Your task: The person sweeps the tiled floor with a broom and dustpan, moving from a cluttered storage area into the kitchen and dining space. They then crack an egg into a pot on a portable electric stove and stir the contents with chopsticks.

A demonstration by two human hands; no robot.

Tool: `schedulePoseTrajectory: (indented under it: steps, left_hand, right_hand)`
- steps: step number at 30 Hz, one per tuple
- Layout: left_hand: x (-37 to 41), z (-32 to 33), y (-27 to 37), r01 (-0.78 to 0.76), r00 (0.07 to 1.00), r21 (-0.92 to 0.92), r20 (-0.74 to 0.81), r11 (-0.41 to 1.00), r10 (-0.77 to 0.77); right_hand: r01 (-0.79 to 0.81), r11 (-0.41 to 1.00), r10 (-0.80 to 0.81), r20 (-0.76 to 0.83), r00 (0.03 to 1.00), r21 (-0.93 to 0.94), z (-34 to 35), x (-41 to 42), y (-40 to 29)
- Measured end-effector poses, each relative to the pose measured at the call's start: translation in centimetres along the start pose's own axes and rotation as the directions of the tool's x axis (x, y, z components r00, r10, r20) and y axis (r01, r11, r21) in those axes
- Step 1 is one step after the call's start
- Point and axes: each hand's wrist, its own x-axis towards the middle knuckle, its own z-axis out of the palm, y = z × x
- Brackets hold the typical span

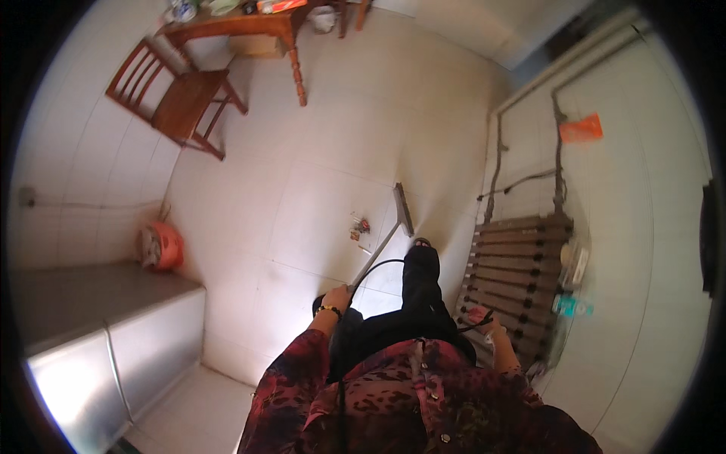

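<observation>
My left hand point(338, 297), with a beaded bracelet at the wrist, grips the grey handle point(376, 253) of a long-handled sweeper, a broom or a squeegee. Its narrow grey head point(402, 209) rests on the tiled floor just ahead of my foot point(421, 243). Left of the head lies a small heap of litter point(361, 226), with a thin white stick point(364, 249) by the handle. My right hand point(488, 322) hangs at my side above a brown slatted rack point(513, 255). A black cord point(377, 264) loops across my front and shows again at the right hand; whether the fingers hold it is unclear.
A wooden chair point(190, 108) and table point(244, 25) stand at the far left. An orange bin or bag point(166, 246) sits beside a metal-sided counter point(164, 329). Along the right wall run dark pipes point(558, 147), with an orange sheet point(581, 129) and a teal packet point(567, 305).
</observation>
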Motion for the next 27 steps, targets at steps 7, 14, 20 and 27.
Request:
schedulePoseTrajectory:
  steps: [7, 14, 20, 27]
  left_hand:
    - [-0.1, 3.2, 8.5, 0.267, 0.964, -0.05, -0.003, 0.962, -0.267]
    - [-8.1, 14.5, 8.1, 0.64, 0.763, -0.284, 0.131, 0.714, -0.633]
    - [-16.1, 18.6, 11.3, 0.745, 0.63, -0.426, 0.199, 0.512, -0.751]
    - [-20.2, 19.1, 14.1, 0.518, 0.74, -0.524, -0.122, 0.676, -0.662]
  right_hand:
    - [0.237, 0.835, -0.139, 0.227, 0.964, -0.496, -16.0, 16.9, -7.8]
    - [0.334, 0.842, -0.225, 0.286, 0.931, -0.424, -21.3, 24.2, -11.4]
    - [0.455, 0.807, -0.242, 0.492, 0.836, -0.376, -20.4, 24.8, -6.0]
    - [0.425, 0.766, -0.188, 0.464, 0.866, -0.482, -18.5, 19.7, -7.5]
